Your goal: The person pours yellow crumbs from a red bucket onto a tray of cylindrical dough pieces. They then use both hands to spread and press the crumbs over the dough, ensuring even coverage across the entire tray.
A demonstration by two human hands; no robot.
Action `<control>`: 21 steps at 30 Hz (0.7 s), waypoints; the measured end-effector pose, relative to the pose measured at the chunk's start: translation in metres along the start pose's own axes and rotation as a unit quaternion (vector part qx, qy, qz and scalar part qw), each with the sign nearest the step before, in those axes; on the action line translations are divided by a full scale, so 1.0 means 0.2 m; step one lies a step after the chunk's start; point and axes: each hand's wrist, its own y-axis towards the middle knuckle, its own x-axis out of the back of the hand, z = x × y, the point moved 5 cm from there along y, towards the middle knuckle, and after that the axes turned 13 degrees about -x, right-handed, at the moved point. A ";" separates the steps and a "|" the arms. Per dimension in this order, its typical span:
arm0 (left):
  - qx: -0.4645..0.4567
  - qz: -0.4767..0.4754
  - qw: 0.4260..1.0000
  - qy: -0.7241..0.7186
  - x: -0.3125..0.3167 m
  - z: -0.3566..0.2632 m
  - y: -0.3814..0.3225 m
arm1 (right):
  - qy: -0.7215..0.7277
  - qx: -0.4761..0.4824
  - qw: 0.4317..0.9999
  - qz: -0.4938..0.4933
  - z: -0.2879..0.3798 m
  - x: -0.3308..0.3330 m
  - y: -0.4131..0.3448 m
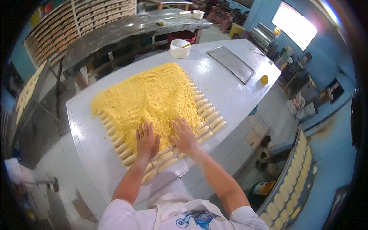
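Note:
Yellow crumbs (143, 92) lie in a thick layer over rows of raw dough rolls on a pale, smooth table. My left hand (147, 141) rests palm down on the near left part of the crumbs, fingers apart, holding nothing. To its right, my right hand (184, 135) is spread palm down on the crumbs too, holding nothing. Uncovered dough rolls (211, 116) show along the right edge of the layer, with others along the left edge and the near edge (163, 158), under and beside my wrists. The rolls beneath the crumbs are hidden.
A white tub (180, 49) with a yellow-handled tool stands at the table's far edge. Right of it lie a flat metal tray (231, 63) and a small yellow object (264, 79). A tray of dough pieces (287, 184) stands at lower right. Racks (83, 26) and a dark worktable (129, 26) are behind.

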 end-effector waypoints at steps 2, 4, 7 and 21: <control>0.022 0.002 1.000 0.021 0.00 -0.07 0.09 | -0.032 0.048 0.998 0.013 -0.05 0.00 0.10; 0.049 0.002 0.998 0.043 0.02 -0.09 0.18 | -0.054 0.093 0.994 0.030 -0.09 0.00 0.23; 0.083 -0.006 0.996 0.039 0.06 -0.04 0.24 | -0.062 0.150 0.984 0.076 -0.11 -0.03 0.39; 0.439 -0.326 0.821 -0.167 0.13 -0.19 -0.23 | 0.004 0.402 0.894 0.197 0.39 -0.52 0.82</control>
